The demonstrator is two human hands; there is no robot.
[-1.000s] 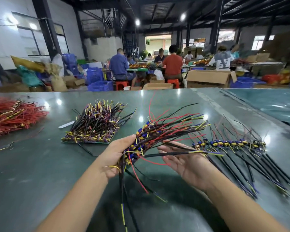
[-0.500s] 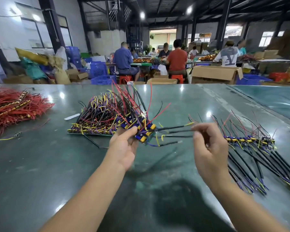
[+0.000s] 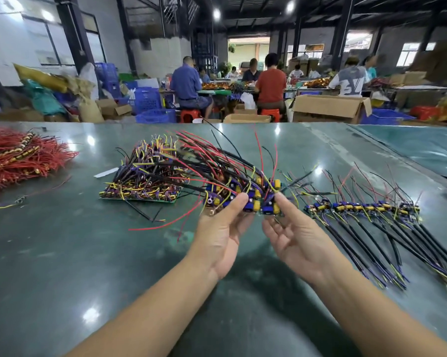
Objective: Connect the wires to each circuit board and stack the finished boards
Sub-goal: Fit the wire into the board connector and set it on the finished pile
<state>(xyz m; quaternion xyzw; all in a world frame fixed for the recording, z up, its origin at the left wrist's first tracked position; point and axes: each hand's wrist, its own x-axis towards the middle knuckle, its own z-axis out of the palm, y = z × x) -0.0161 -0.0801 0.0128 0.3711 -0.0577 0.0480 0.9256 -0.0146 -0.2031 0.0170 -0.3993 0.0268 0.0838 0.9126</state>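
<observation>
Both hands, left [image 3: 218, 240] and right [image 3: 298, 242], pinch the board strip [image 3: 245, 195] lying crosswise, wires fanning away leftward.

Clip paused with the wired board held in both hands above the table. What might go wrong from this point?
1. The board is held only by thumb and fingertips of the left hand and right hand; it may slip.
2. Its long red and black wires fan out over the stack and may snag there when it is set down.
3. Loose wire ends could catch the row of boards on the right.
</observation>
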